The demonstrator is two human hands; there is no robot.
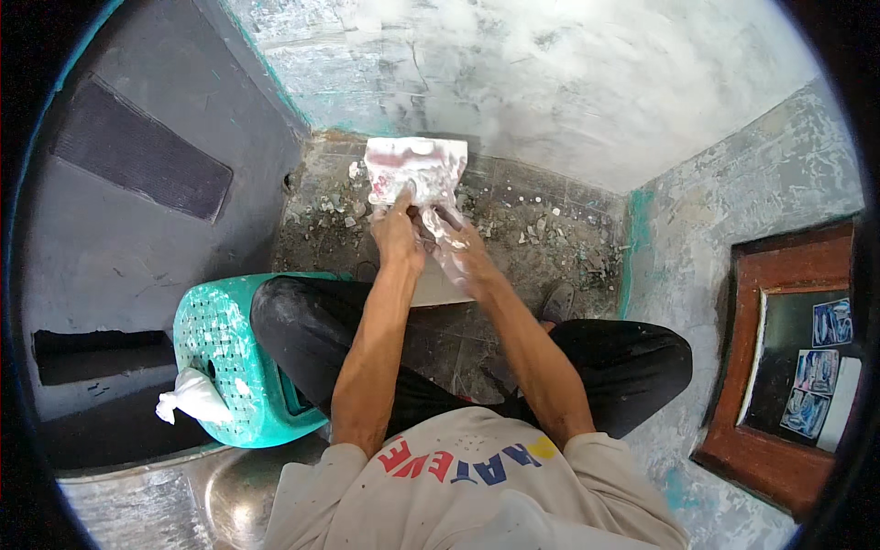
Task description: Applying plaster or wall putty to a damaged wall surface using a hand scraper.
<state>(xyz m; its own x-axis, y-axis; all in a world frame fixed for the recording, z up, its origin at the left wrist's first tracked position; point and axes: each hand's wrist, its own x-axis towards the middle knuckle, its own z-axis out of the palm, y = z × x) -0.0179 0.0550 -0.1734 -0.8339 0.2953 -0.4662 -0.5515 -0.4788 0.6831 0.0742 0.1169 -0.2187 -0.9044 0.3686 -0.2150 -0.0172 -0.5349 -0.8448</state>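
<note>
A white plastic bag with faded red print stands out in front of me, its surface smeared with white paste or powder. My left hand is closed on the bag's near left side, the thumb pressed against its front. My right hand, coated in white, has its fingers curled round the near right part of the bag. What lies inside the bag is hidden. Just below my hands a pale, flat-looking thing shows between my knees; my hands and forearms partly cover it, so I cannot tell its kind.
Chips and dust litter the floor before a patchy white wall. At my left stands a paint-spattered green plastic stool, a knotted white bag on it. A brown wooden frame leans at the right wall.
</note>
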